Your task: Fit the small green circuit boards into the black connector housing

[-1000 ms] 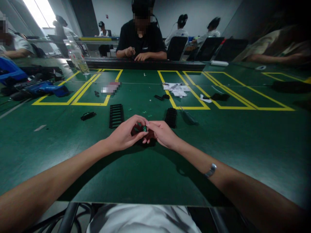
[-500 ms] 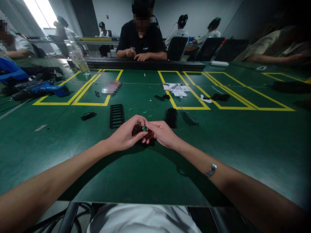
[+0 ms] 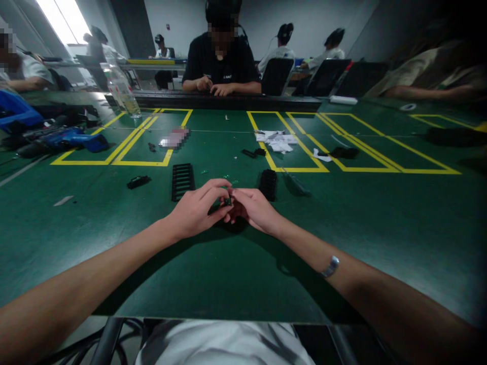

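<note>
My left hand [image 3: 201,208] and my right hand [image 3: 253,205] meet above the green table, fingertips touching. Both are closed on a small green piece [image 3: 228,202], perhaps a circuit board, mostly hidden by the fingers. Just beyond my left hand lies a black slotted rack [image 3: 182,181]. A second black ribbed block [image 3: 268,184] lies behind my right hand. Between these two, several tiny green pieces [image 3: 227,177] are scattered on the table.
At left are a black part [image 3: 139,182] and a blue power tool [image 3: 76,139]. Crumpled white paper [image 3: 277,140] and a clear plastic bag [image 3: 296,183] lie to the right. A plastic bottle [image 3: 125,94] stands farther back. A person [image 3: 222,61] sits opposite, behind a long black rail [image 3: 220,101].
My left fingers have curled further over the small green piece, so less of it shows. My right hand has hardly moved.
</note>
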A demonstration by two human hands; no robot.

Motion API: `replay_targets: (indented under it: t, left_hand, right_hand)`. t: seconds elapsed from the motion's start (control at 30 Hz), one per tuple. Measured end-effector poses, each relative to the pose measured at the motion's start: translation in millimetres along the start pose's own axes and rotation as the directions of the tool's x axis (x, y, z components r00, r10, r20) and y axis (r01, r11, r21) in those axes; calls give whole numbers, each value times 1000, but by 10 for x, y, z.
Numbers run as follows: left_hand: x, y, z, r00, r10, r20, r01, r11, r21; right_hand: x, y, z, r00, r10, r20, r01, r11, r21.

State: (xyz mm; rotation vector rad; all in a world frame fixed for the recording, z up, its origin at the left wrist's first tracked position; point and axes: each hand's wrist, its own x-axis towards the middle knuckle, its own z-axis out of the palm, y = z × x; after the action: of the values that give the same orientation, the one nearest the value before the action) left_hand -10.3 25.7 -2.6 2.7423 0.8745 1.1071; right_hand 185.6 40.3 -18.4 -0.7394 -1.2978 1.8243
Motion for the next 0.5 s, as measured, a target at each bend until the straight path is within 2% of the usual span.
replay_targets:
  t: [0.17, 0.5]
  left_hand:
    - [30, 7, -44, 998, 52, 18, -54, 992, 111]
    - [15, 12, -26, 1000, 29, 10, -30, 992, 122]
  right_hand:
    - [6, 5, -2, 1000, 10, -4, -10, 1000, 2]
    - [5, 14, -2, 1000, -13, -13, 13, 1000, -1]
